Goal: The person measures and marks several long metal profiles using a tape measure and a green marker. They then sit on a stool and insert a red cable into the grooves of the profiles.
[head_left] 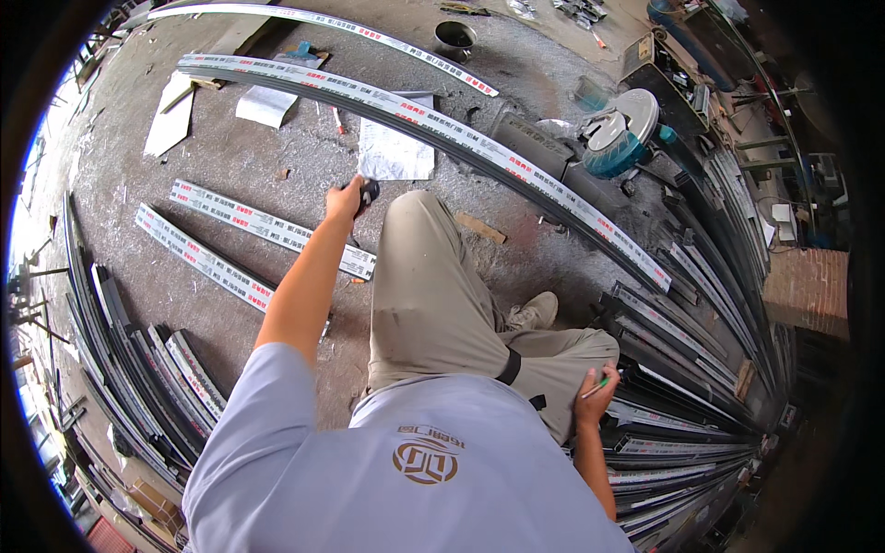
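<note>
My left hand reaches forward with its fingers closed round a compact black thing, by its look a tape measure. Just beyond it lies a white sheet of paper on the floor. Under and beside my left forearm rest two metal profiles with printed protective film. Near my bent right knee, my right hand is closed on a thin pen with a green part. Some of that hand's fingers are hard to make out.
A long film-covered profile crosses the floor ahead. A circular cut-off saw stands at the far right. Bundles of profiles lie at left and right. A metal pot and a wood strip are on the floor.
</note>
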Demonstrator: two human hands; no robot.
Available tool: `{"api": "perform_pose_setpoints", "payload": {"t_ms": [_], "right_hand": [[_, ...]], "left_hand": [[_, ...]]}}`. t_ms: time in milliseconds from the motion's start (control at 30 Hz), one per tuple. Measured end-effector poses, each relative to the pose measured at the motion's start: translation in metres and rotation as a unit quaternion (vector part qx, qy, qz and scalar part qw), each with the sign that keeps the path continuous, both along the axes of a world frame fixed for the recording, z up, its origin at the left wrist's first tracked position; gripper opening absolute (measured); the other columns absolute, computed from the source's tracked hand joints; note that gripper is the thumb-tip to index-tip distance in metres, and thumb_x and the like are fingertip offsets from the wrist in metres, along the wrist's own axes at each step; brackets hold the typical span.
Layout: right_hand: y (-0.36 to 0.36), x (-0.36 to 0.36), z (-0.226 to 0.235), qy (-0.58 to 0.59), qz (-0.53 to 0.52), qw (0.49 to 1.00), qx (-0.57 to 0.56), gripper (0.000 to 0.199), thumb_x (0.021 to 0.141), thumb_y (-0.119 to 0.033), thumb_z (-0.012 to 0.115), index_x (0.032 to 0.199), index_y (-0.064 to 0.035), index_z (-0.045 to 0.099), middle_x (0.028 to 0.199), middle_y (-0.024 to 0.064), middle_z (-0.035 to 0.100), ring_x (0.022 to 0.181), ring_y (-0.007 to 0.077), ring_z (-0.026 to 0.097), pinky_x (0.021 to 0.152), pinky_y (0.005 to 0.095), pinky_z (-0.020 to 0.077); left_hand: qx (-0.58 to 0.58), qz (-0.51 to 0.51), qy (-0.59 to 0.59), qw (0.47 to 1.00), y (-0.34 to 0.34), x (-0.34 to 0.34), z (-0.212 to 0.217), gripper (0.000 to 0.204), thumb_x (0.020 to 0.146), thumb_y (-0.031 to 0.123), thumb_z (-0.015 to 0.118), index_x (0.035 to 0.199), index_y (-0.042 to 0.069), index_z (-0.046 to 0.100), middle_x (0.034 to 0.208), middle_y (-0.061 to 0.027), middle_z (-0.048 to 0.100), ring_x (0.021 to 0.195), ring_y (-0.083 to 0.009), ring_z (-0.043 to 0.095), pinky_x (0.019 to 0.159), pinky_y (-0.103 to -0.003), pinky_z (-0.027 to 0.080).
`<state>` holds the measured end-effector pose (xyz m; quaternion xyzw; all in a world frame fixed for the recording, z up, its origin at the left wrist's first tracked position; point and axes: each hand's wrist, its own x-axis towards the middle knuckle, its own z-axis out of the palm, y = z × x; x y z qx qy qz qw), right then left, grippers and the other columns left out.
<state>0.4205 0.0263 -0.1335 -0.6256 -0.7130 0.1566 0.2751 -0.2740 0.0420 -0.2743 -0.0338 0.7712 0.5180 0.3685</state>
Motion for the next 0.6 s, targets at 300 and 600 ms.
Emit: {"api": "perform_pose_setpoints", "payload": {"t_ms": [300, 600], "right_hand": [[-0.019, -0.020, 0.015, -0.075, 0.017, 0.997, 0.002, 0.027, 0.098, -0.013, 0.068, 0.118, -0.0017, 0.053, 0.135, 0.0264, 0.064, 0.121, 0.0462, 0.060, 0.107, 0.0490, 0.0456], [-0.008, -0.026, 0.017, -0.101, 0.023, 0.995, -0.012, 0.027, 0.099, -0.014, 0.068, 0.119, -0.0017, 0.054, 0.131, 0.0252, 0.064, 0.121, 0.0451, 0.060, 0.107, 0.0499, 0.0447]], "left_hand": [[-0.029, -0.122, 0.041, 0.991, 0.081, -0.021, -0.117, 0.074, 0.077, 0.043, 0.090, 0.130, -0.002, 0.067, 0.125, -0.0263, 0.072, 0.115, -0.0377, 0.071, 0.100, -0.045, 0.055], [-0.096, -0.181, 0.058, 0.977, 0.057, -0.020, -0.126, 0.066, 0.090, 0.018, 0.075, 0.149, -0.001, 0.054, 0.079, -0.0088, 0.068, 0.064, -0.0152, 0.062, 0.053, -0.033, 0.053]]}}
